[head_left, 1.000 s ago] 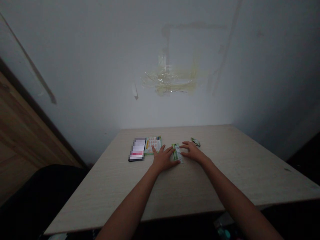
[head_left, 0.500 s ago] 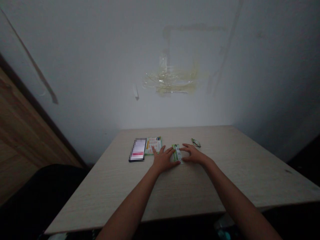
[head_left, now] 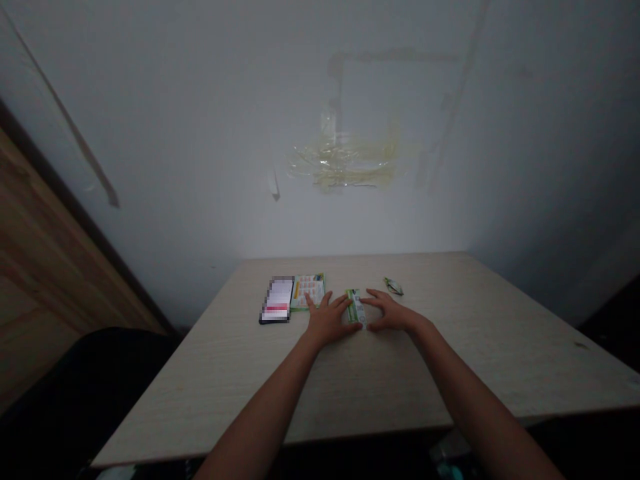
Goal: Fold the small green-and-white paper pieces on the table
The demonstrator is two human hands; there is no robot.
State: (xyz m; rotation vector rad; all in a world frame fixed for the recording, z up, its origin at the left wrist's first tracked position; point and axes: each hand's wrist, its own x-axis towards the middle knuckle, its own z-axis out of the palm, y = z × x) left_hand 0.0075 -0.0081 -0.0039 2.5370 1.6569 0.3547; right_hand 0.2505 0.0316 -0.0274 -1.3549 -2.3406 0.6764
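Note:
A small green and white printed paper point(head_left: 357, 311) lies flat on the table between my two hands. My left hand point(head_left: 327, 321) is spread on the tabletop, its fingertips and thumb touching the paper's left side and near corner. From the other side, my right hand point(head_left: 390, 312) reaches in with fingers apart, a fingertip at the paper's right edge and the thumb close to its near corner. Neither hand has wrapped around anything. Just past my left fingers lies a colourful printed leaflet point(head_left: 309, 291), and a small crumpled green packet point(head_left: 393, 287) sits beyond my right hand.
A phone point(head_left: 277, 300) with a blurred-out screen lies left of the leaflet. The pale wooden table point(head_left: 225, 387) meets a wall point(head_left: 200, 167) with peeling clear tape point(head_left: 345, 163). A dark chair-like shape point(head_left: 90, 380) stands at the left, beside wood panelling point(head_left: 30, 267).
My right hand has shifted slightly toward me along the paper's right edge, its thumb dropping nearer the near corner. The left hand stays in place, and the view has drifted slightly.

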